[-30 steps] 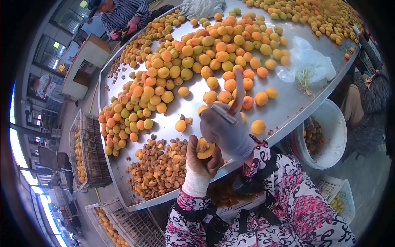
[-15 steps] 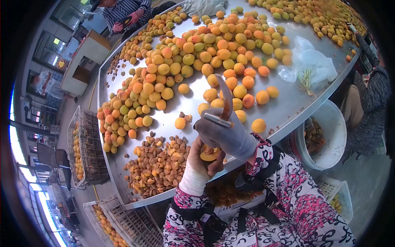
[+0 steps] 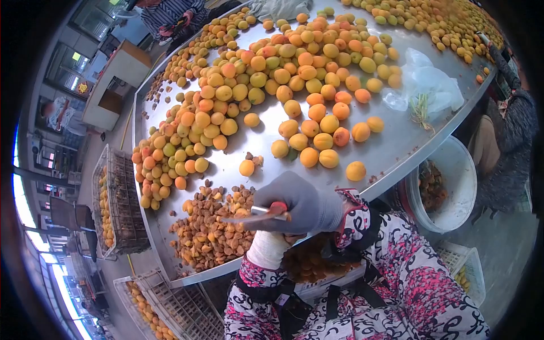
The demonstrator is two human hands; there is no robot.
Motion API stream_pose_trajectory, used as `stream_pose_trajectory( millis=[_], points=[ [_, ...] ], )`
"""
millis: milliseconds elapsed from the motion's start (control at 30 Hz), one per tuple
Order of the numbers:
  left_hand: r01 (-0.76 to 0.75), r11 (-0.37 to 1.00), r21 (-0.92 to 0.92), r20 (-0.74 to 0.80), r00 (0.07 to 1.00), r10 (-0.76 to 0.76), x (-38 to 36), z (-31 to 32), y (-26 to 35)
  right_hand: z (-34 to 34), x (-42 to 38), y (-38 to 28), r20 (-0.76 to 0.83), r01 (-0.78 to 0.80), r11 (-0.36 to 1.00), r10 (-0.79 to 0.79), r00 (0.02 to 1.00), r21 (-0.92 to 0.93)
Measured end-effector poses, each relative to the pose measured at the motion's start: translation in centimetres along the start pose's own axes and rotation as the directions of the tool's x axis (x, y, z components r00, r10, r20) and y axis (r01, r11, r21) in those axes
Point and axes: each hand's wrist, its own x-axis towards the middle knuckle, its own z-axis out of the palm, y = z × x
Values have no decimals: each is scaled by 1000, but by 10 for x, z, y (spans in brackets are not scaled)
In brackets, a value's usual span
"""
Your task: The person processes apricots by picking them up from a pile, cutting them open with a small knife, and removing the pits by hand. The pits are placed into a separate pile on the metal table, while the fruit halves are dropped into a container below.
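My right hand, in a grey glove, is closed around a knife whose blade points left over the edge of the pit pile. A bit of red handle shows at the fingers. My left hand, with a white wrap, is directly below the right one near the table's front edge. Its fingers are mostly hidden, and whatever they hold cannot be seen. Loose apricots lie beyond my hands on the metal table, and a large apricot heap spreads behind them.
A white bucket with scraps stands right of the table. Crates of apricots stand at the left. A clear plastic bag lies at the table's right. Co-workers are at the far left and at the right edge.
My right hand has come down over my left, and the knife has swung from pointing up to pointing left. The cut apricot seen in my left hand is now hidden or gone.
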Motion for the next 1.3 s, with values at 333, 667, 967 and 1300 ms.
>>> stream_pose_trajectory(
  millis=[333,667,967,1300],
  points=[
    [1,1000,14,-156,988,1,-1,12,4,8,6,9,-412,-12,906,204,888,424],
    [-137,978,159,117,986,120,0,24,9,-6,4,19,-265,2,481,480,837,877],
    [-454,545,705,0,769,640,17,19,10,15,13,13,-517,7,695,528,674,719],
    [-510,726,462,-168,753,636,24,26,7,34,15,27,-592,50,983,66,803,177]
  ],
)
